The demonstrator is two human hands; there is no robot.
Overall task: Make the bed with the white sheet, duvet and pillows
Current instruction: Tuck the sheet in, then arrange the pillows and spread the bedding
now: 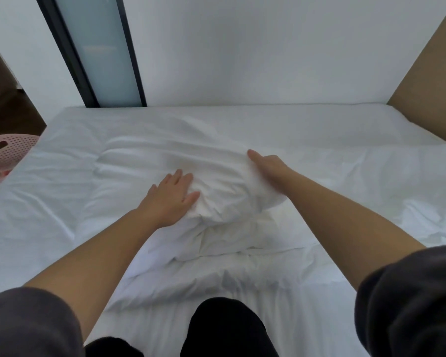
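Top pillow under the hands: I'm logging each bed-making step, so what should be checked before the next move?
1. Left hand on the top pillow: ok, flat, fingers straight.
2. Right hand on its right side: ok, touching.
3. Grip on the pillow: not ok, neither hand curls round it.
4. Second pillow beneath: ok, the top one rests on it.
5. Bedding smooth: not ok, creased.
6. Knee clear of the second pillow: cannot tell.
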